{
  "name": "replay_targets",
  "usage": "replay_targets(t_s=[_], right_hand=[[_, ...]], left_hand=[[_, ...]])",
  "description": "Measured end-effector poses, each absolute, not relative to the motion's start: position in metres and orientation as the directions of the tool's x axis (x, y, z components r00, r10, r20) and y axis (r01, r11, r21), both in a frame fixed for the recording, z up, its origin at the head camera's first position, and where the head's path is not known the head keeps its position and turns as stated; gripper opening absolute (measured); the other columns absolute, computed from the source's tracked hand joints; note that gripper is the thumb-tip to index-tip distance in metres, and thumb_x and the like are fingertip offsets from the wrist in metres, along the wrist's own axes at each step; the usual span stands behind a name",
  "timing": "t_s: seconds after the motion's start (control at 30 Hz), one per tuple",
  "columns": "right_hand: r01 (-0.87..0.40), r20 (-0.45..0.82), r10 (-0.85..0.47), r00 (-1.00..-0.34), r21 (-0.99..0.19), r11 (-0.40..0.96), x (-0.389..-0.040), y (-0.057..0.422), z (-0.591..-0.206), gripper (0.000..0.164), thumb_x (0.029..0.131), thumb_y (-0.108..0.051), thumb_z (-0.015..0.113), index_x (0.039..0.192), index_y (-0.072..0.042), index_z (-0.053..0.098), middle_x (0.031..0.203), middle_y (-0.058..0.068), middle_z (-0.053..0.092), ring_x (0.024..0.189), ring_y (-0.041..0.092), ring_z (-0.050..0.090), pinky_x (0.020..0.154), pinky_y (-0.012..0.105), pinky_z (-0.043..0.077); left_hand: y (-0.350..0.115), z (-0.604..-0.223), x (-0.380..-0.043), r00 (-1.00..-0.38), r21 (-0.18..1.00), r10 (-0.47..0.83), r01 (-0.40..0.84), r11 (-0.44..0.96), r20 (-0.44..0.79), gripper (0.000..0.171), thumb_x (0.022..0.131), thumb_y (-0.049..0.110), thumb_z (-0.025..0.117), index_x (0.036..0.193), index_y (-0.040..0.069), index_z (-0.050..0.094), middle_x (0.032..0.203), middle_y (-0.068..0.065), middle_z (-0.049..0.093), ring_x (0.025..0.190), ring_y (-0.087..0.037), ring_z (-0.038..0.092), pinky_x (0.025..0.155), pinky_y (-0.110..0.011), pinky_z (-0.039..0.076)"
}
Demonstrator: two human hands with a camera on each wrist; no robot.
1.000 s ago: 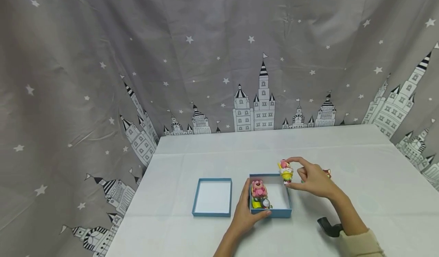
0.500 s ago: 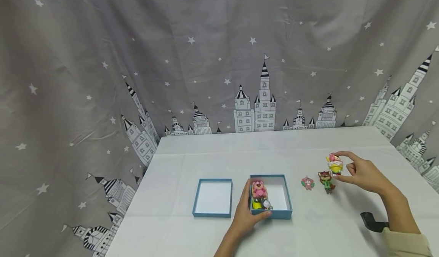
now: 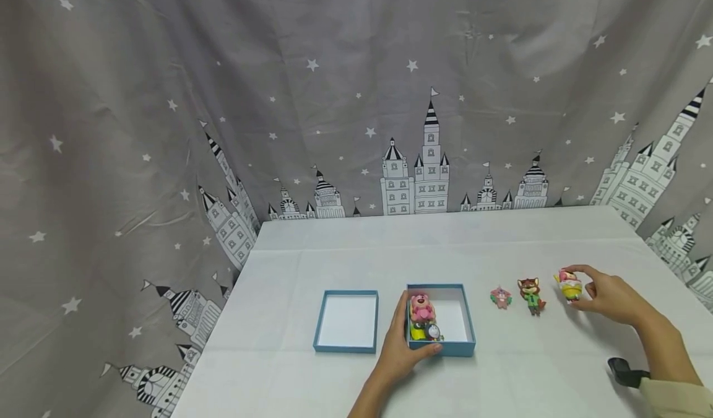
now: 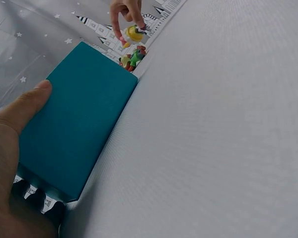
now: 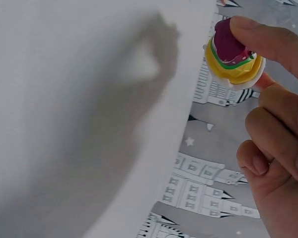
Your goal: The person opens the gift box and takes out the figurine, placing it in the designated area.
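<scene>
My left hand (image 3: pixel 398 350) grips the near left corner of an open blue box (image 3: pixel 459 348), thumb along its front wall. Inside the box, on its left side, lie a pink bear figurine (image 3: pixel 421 308) and, below it, a green-and-yellow figurine (image 3: pixel 416 331) beside a small round-faced figurine (image 3: pixel 432 331). Off to the right, my right hand (image 3: pixel 615 297) pinches a pink, white and yellow figurine (image 3: pixel 570 286) between thumb and forefinger. In the right wrist view the underside of this figurine (image 5: pixel 243 69) shows, held off the white surface.
A matching blue box lid (image 3: pixel 348 348) lies left of the box, hollow side up. Between the box and my right hand lie a small pink figurine (image 3: pixel 501 297) and a fox figurine (image 3: pixel 531 295). A grey patterned curtain (image 3: pixel 334 96) hangs behind the white table (image 3: pixel 334 251).
My right hand has carried the pink-and-yellow figurine from over the box rightward past the fox figurine, then lowered it towards the table. The left hand has stayed on the box.
</scene>
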State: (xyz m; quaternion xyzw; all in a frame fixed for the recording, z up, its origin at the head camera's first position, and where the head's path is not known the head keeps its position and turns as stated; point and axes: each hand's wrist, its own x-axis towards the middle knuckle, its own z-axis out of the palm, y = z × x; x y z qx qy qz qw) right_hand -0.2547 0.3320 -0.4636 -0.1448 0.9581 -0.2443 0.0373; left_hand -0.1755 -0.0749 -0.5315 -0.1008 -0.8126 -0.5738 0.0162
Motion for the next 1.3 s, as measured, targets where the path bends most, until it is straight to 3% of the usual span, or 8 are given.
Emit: replay_targets(t_s=[1.0, 1.17, 1.3], right_hand=[[-0.211, -0.034, -0.269, -0.963, -0.529, 0.822, -0.259, 0.336, -0.484, 0.078, 0.071, -0.027, 0.078, 0.133, -0.003, 0.037, 0.058, -0.003, 0.035, 0.05, 0.01, 0.032, 0.046, 0.024, 0.027], [-0.233, 0.002, -0.272, -0.962, -0.52, 0.821, -0.256, 0.334, -0.478, 0.077, 0.074, -0.029, 0.077, 0.135, -0.004, 0.037, 0.058, -0.004, 0.034, 0.05, 0.008, 0.031, 0.046, 0.024, 0.026], [-0.303, 0.114, -0.288, -0.951, -0.535, 0.789, -0.253, 0.327, -0.466, 0.071, 0.075, -0.028, 0.077, 0.132, -0.007, 0.042, 0.054, -0.007, 0.03, 0.047, 0.003, 0.026, 0.043, 0.022, 0.024]], left_hand=[[-0.075, -0.53, -0.175, -0.982, 0.935, 0.142, 0.165, 0.312, 0.126, 0.107, 0.07, 0.036, 0.08, 0.149, 0.025, 0.009, 0.153, -0.002, 0.014, 0.137, -0.026, 0.019, 0.108, -0.049, 0.022], [-0.075, -0.529, -0.174, -0.983, 0.936, 0.139, 0.159, 0.313, 0.121, 0.107, 0.07, 0.036, 0.08, 0.149, 0.025, 0.009, 0.153, -0.002, 0.015, 0.137, -0.027, 0.02, 0.108, -0.049, 0.022], [-0.075, -0.529, -0.174, -0.983, 0.936, 0.14, 0.162, 0.314, 0.123, 0.107, 0.07, 0.036, 0.08, 0.149, 0.025, 0.009, 0.153, -0.002, 0.015, 0.136, -0.027, 0.021, 0.107, -0.049, 0.023]])
